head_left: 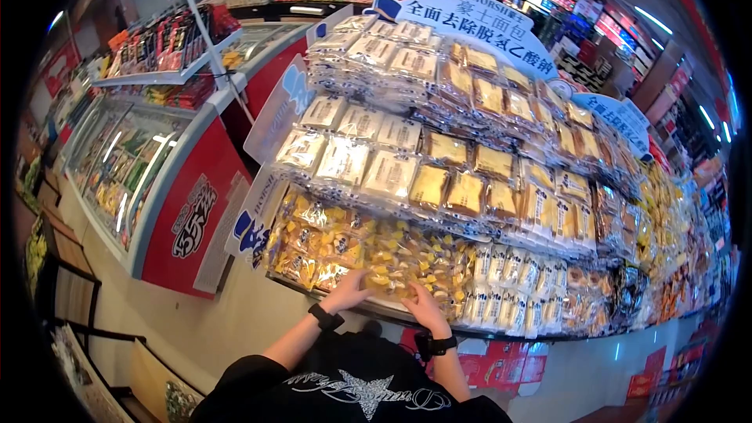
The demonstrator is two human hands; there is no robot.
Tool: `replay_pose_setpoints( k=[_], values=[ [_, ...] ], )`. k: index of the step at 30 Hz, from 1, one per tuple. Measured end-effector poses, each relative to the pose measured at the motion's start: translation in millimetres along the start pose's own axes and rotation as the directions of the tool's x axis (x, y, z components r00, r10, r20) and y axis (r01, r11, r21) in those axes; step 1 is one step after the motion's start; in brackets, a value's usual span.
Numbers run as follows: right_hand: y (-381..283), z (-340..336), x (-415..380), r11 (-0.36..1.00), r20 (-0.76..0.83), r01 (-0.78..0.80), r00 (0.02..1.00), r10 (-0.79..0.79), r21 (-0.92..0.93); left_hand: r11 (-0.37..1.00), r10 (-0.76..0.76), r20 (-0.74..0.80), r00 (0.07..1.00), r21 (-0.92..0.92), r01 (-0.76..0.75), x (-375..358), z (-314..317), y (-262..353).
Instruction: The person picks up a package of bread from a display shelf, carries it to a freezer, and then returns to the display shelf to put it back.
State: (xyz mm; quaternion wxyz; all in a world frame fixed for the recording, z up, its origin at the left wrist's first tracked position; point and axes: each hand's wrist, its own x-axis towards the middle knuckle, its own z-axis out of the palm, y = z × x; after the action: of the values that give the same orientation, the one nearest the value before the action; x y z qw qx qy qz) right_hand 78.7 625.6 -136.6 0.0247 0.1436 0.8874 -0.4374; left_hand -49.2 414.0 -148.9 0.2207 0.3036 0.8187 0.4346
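Both my hands are at the front edge of the lowest display tier, among clear bags of small yellow-wrapped snacks. My left hand point(347, 291) grips the left side of one bag of yellow-wrapped snacks point(385, 280), its thumb toward the middle. On the bag's right side is my right hand point(425, 308), fingers bent against the plastic. Some fingertips are hidden by the wrapping. Left of my hands lie more shiny yellow-and-orange bags point(315, 244). White-wrapped packs point(509, 290) stand in rows to the right.
Higher tiers hold stacked white bread packs point(342, 160) and sliced-bread packs point(466, 192). A sign point(478, 27) with Chinese writing tops the display. On the left stands a red-sided freezer point(188, 219); wooden crates point(160, 372) sit at lower left.
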Motion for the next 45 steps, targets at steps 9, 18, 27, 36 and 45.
replay_pose_setpoints(
  k=[9, 18, 27, 36, 45],
  values=[
    [35.3, 18.2, 8.8, 0.996, 0.037, -0.032, 0.999, 0.029, 0.084, 0.969, -0.227, -0.086, 0.97, -0.122, 0.216, -12.0, 12.5, 26.6],
    [-10.1, -4.1, 4.9, 0.95, 0.141, 0.138, 0.985, -0.102, -0.279, 0.981, -0.175, -0.134, 0.976, -0.103, 0.162, -22.6, 16.3, 21.4],
    [-91.6, -24.5, 6.6, 0.973, -0.014, 0.214, 0.976, -0.216, -0.085, 0.976, -0.068, -0.241, 0.968, -0.217, 0.014, -59.3, -56.9, 57.7],
    [-197.3, 60.0, 12.8, 0.823, 0.33, 0.065, 0.896, -0.296, 0.564, 0.808, -0.289, -0.422, 0.859, -0.588, -0.017, -182.9, -155.8, 57.5],
    [-313.9, 196.4, -6.9, 0.871, 0.66, 0.172, 0.589, -0.466, 0.461, 0.71, -0.493, -0.651, 0.577, -0.684, -0.166, -342.3, -207.4, -4.4]
  ],
)
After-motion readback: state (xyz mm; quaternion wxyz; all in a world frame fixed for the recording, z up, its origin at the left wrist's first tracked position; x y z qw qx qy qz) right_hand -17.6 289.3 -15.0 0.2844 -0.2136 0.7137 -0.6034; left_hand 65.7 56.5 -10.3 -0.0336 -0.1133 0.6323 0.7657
